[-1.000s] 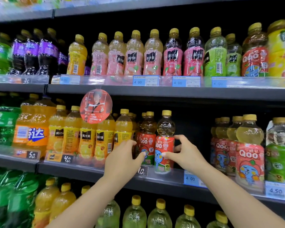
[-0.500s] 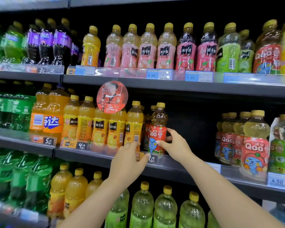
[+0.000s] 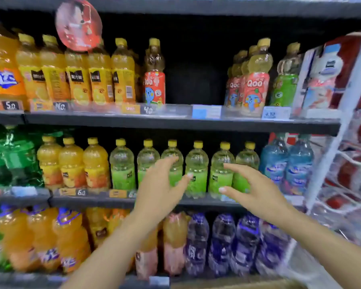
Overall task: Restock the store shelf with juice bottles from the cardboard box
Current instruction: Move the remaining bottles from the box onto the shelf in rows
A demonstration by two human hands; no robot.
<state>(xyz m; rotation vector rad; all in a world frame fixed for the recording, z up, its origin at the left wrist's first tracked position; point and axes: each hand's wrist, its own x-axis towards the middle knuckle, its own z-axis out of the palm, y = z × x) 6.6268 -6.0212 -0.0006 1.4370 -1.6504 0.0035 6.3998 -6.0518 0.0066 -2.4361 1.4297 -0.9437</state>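
A red-labelled Qoo juice bottle [image 3: 154,80] stands on the upper shelf [image 3: 175,123], beside a row of orange juice bottles [image 3: 100,74]. A dark gap lies to its right, then more Qoo bottles [image 3: 254,84]. My left hand [image 3: 161,188] and my right hand [image 3: 256,190] hang open, fingers apart and holding nothing, in front of the green-labelled bottles [image 3: 196,170] on the shelf below. A brown strip at the bottom edge may be the cardboard box [image 3: 233,283]; it is too blurred to tell.
A round red promo sign [image 3: 78,24] hangs over the orange bottles. Blue bottles [image 3: 286,163] stand right of the green ones. Purple bottles [image 3: 223,243] and orange soda bottles [image 3: 40,238] fill the lowest shelf. A white wire rack [image 3: 346,126] with red packs stands at the right.
Both hands have let go of the Qoo bottle and dropped away from its shelf. The view has tilted down, so the lower shelves now show.
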